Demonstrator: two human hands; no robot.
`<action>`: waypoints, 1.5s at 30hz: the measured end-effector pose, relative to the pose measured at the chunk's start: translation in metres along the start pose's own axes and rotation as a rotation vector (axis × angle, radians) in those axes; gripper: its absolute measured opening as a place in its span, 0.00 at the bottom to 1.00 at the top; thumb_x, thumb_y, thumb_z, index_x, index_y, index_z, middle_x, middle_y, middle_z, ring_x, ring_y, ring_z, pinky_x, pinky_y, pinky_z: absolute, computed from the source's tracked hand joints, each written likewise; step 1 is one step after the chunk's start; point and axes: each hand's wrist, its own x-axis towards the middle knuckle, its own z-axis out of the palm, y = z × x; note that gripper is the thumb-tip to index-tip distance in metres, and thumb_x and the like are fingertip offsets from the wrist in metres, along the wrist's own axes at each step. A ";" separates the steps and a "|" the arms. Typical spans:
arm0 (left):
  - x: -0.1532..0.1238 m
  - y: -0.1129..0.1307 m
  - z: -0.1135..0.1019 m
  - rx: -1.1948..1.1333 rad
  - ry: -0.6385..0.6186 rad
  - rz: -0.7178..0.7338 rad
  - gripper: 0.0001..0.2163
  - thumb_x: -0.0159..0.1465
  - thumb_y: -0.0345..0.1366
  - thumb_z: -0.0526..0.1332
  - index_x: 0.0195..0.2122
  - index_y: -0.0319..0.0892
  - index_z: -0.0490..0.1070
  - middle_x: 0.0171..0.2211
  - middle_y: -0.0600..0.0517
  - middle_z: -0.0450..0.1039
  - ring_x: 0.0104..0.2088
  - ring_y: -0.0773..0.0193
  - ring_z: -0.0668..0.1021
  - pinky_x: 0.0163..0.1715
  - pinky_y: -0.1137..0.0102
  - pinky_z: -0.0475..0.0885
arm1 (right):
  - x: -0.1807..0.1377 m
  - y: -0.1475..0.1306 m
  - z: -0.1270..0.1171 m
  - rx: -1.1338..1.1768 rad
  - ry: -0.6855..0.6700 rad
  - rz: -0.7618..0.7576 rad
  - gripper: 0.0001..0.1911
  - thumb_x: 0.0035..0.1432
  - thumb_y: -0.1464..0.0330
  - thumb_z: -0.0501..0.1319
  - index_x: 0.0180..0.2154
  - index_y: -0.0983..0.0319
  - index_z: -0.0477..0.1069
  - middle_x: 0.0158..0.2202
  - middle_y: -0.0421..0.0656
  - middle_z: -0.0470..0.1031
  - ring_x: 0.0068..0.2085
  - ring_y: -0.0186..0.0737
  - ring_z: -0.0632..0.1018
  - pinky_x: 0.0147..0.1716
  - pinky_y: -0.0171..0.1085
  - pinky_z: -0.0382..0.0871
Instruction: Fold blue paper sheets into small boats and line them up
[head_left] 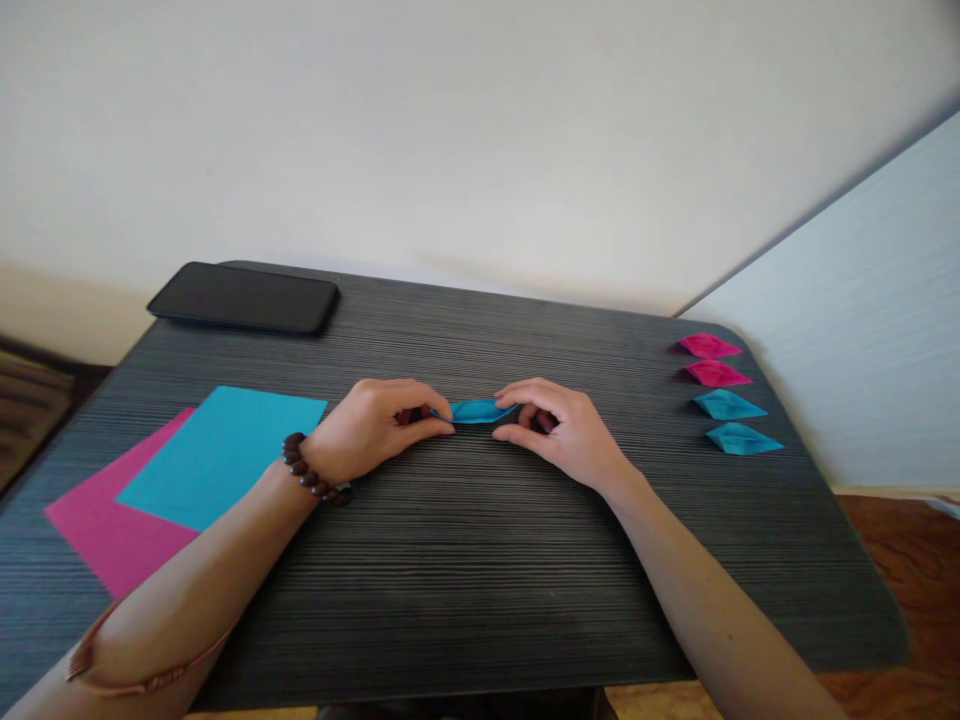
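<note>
A small folded blue paper boat (476,411) lies low over the middle of the table, held between my two hands. Its left end is pinched between the thumb and fingers of my left hand (375,425). My right hand (562,425) grips the other end, with the index finger along its upper edge and the thumb just below. The fingers cover both tips of the boat.
On the dark table (450,600), a blue paper sheet (225,455) overlaps a pink sheet (112,520) at left. A black phone (246,298) lies at back left. Two pink boats (709,346) and two blue boats (731,405) line the right side. A wall (480,150) rises behind.
</note>
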 end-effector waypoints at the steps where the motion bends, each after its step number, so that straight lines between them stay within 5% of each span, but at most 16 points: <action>1: 0.000 0.000 0.000 -0.004 0.007 -0.009 0.09 0.60 0.42 0.60 0.34 0.43 0.75 0.31 0.54 0.76 0.25 0.70 0.73 0.28 0.75 0.68 | 0.000 0.002 -0.002 0.016 -0.020 -0.015 0.10 0.53 0.65 0.64 0.39 0.59 0.71 0.44 0.42 0.73 0.26 0.27 0.72 0.27 0.31 0.67; 6: 0.002 0.002 -0.001 -0.072 -0.047 0.068 0.07 0.61 0.39 0.59 0.33 0.43 0.75 0.34 0.53 0.76 0.33 0.68 0.76 0.33 0.74 0.70 | 0.000 0.004 -0.007 0.001 -0.042 -0.035 0.03 0.55 0.68 0.61 0.34 0.60 0.71 0.41 0.40 0.75 0.27 0.27 0.73 0.29 0.31 0.66; 21: 0.000 0.001 -0.001 -0.002 -0.071 0.163 0.07 0.63 0.36 0.57 0.33 0.43 0.75 0.35 0.52 0.75 0.36 0.66 0.75 0.40 0.72 0.70 | -0.003 0.002 -0.003 -0.119 -0.134 -0.156 0.05 0.57 0.69 0.60 0.32 0.58 0.75 0.44 0.40 0.73 0.42 0.35 0.76 0.42 0.36 0.69; 27: -0.001 0.008 0.000 0.124 -0.124 0.182 0.08 0.62 0.37 0.57 0.41 0.48 0.73 0.44 0.52 0.71 0.42 0.64 0.73 0.42 0.70 0.69 | -0.002 -0.001 -0.003 -0.148 -0.145 -0.168 0.06 0.58 0.67 0.59 0.34 0.58 0.74 0.44 0.40 0.72 0.42 0.33 0.75 0.42 0.35 0.69; 35: -0.002 0.007 0.006 0.168 -0.115 0.189 0.09 0.64 0.37 0.55 0.38 0.49 0.75 0.44 0.53 0.70 0.38 0.65 0.72 0.38 0.70 0.68 | -0.002 -0.003 -0.003 -0.216 -0.176 -0.191 0.09 0.61 0.66 0.55 0.36 0.58 0.74 0.44 0.40 0.72 0.41 0.33 0.74 0.41 0.34 0.68; 42: -0.001 0.010 0.004 0.113 -0.108 0.139 0.12 0.64 0.38 0.56 0.48 0.46 0.68 0.45 0.51 0.69 0.43 0.64 0.72 0.44 0.68 0.68 | -0.004 -0.004 -0.002 -0.351 -0.161 -0.224 0.10 0.63 0.66 0.53 0.37 0.57 0.73 0.45 0.40 0.71 0.38 0.33 0.74 0.36 0.33 0.66; 45: -0.001 0.008 0.005 0.120 -0.118 0.155 0.10 0.64 0.38 0.55 0.46 0.48 0.70 0.45 0.52 0.69 0.43 0.64 0.72 0.44 0.69 0.68 | -0.004 -0.003 -0.001 -0.350 -0.155 -0.221 0.10 0.63 0.65 0.53 0.37 0.57 0.73 0.45 0.39 0.71 0.39 0.33 0.74 0.36 0.33 0.66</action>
